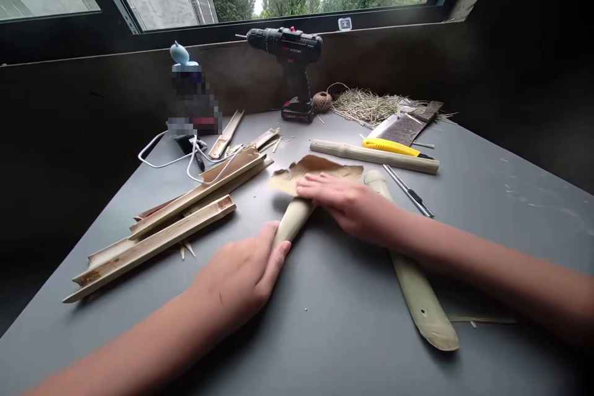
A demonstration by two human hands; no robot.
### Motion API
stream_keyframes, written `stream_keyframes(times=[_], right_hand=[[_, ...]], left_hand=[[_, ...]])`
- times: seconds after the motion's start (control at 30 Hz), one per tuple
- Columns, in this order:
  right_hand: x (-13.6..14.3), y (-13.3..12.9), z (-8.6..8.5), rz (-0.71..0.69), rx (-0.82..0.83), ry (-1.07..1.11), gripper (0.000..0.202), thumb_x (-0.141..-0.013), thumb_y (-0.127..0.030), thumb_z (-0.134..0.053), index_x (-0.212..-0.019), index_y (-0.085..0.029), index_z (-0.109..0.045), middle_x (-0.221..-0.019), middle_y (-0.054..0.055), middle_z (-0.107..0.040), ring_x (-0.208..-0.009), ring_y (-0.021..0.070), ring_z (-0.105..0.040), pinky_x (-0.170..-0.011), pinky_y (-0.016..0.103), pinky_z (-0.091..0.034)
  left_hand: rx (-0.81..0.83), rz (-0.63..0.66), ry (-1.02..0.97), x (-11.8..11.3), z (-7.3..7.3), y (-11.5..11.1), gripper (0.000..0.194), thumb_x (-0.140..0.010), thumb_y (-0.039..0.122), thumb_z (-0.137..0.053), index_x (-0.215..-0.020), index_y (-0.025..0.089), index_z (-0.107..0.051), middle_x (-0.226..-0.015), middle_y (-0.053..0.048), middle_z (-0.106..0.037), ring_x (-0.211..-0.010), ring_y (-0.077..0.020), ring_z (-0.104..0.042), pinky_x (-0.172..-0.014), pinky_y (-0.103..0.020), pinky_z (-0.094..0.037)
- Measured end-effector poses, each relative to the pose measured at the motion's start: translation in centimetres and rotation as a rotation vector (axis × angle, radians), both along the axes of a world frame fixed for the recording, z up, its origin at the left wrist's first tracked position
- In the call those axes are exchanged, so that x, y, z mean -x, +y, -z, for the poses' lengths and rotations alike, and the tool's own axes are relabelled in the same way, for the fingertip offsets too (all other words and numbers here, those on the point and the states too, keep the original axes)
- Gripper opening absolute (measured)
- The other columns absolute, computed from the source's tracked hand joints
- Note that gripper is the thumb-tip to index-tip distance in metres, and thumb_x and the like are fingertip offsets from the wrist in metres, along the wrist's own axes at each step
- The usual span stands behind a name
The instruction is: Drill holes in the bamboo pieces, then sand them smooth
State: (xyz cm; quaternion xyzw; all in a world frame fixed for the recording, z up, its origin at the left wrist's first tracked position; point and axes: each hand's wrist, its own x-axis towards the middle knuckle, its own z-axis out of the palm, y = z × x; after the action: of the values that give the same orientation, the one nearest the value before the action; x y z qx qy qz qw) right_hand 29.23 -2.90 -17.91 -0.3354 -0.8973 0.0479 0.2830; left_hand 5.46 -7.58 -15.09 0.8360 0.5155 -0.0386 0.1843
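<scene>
- A grey table point(325, 340) extends beneath both hands.
- Left of the left hand point(241, 272), split bamboo pieces point(153, 249) lie lengthwise, some overlapping.
- Well beyond the right hand point(346, 204), a cordless drill point(297, 77) stands upright, a twine ball point(322, 101) and straw heap point(364, 105) to its right.
- Nearer that hand, past its fingers, lies a bamboo stick point(371, 156).
- To its right: a slim knife point(408, 190).

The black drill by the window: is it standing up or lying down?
Upright: the drill stands on its battery base on the grey table, with its handle rising above and its bit pointing sideways.
</scene>
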Motion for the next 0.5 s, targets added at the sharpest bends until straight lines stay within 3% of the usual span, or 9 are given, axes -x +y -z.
stream_keyframes(times=[0.07, 0.23, 0.37, 0.5], right_hand=[[0.1, 0.0, -0.1, 0.082, 0.034, 0.023, 0.044, -0.092, -0.002, -0.043, -0.129, -0.015, -0.063, -0.135, 0.012, -0.064, -0.133, 0.0257, -0.054, -0.114, 0.048, -0.043], [0.4, 0.0, -0.6, -0.051, 0.068, 0.019, 0.045, -0.093, -0.002, -0.042, -0.131, -0.015, -0.062, -0.139, 0.01, -0.061, -0.135, 0.0219, -0.052, -0.116, 0.042, -0.041], [-0.4, 0.6, -0.7, 0.108, 0.063, 0.002, 0.048, -0.091, 0.0, -0.043, -0.131, -0.017, -0.062, -0.139, 0.011, -0.06, -0.135, 0.0243, -0.051, -0.114, 0.047, -0.042], [-0.8, 0.7, -0.6, 0.005, 0.027, -0.012, 0.048, -0.09, 0.001, -0.043, -0.131, -0.014, -0.061, -0.14, 0.012, -0.06, -0.135, 0.0226, -0.051, -0.116, 0.043, -0.041]], left_hand=[[0.057, -0.064, -0.081, 0.0, -0.3, 0.3, 0.039, -0.101, 0.046, -0.019, -0.113, 0.023, -0.048, -0.077, -0.001, -0.065, -0.07, -0.0228, -0.064, -0.06, -0.031, -0.039], [0.336, -0.188, -0.363, 0.1, -0.9, 1.0, 0.043, -0.098, 0.057, -0.026, -0.094, 0.022, -0.05, -0.067, 0.001, -0.061, -0.063, -0.017, -0.058, -0.053, -0.026, -0.039], [0.463, -0.269, -0.449, 0.5, -1.0, 1.2, 0.044, -0.096, 0.06, -0.031, -0.098, 0.021, -0.052, -0.068, 0.002, -0.058, -0.058, -0.0141, -0.054, -0.044, -0.022, -0.033], [0.559, -0.294, -0.504, 0.7, -1.0, 1.7, 0.048, -0.094, 0.063, -0.036, -0.108, 0.021, -0.054, -0.064, 0.003, -0.054, -0.053, -0.0128, -0.049, -0.043, -0.021, -0.029]])
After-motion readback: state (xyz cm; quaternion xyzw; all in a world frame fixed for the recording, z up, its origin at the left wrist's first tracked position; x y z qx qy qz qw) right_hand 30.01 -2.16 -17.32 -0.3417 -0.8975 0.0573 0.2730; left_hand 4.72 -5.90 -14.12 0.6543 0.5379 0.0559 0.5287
